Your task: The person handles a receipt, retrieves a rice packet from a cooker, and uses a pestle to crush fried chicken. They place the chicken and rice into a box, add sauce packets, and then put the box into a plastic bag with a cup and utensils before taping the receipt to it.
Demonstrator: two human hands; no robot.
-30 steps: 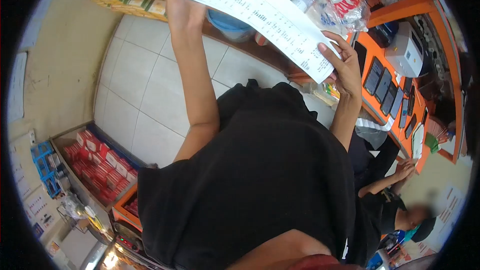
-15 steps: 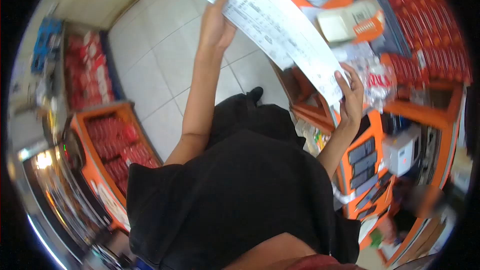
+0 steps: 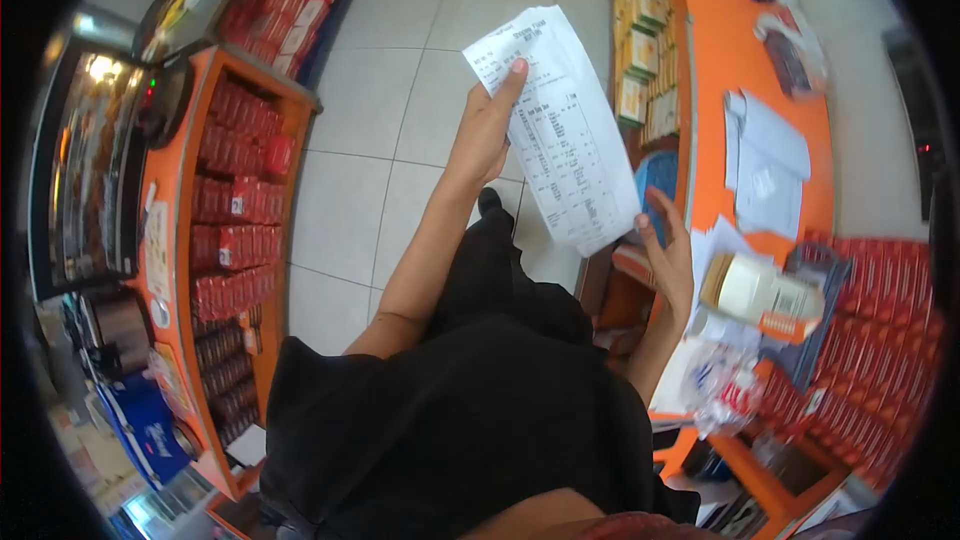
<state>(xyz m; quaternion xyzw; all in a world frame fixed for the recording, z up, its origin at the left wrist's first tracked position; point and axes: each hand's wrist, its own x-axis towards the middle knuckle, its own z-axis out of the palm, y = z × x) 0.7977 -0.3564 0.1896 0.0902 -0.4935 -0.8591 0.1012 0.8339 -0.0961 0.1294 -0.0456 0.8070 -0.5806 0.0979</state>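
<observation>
A long printed paper slip (image 3: 565,140) hangs in front of me over the tiled floor, tilted, with its printed side facing me. My left hand (image 3: 488,125) pinches its upper left part, thumb on top of the print and fingers behind. At the slip's lower right corner, my right hand (image 3: 668,250) has its thumb and fingers raised and apart. The thumb is beside the paper's edge; whether it touches the paper is hard to tell.
On the right, an orange counter (image 3: 715,150) bears loose papers (image 3: 768,165), an open box (image 3: 765,295), a plastic bag (image 3: 722,390) and stacked red boxes (image 3: 880,340). A shelf (image 3: 205,70) of red packs stands left, beside a glass-fronted case (image 3: 90,170).
My view has turned toward the aisle and left shelf. The slip now hangs more steeply and looks shorter. My right hand's fingers have opened from the slip's end; my left hand still grips it.
</observation>
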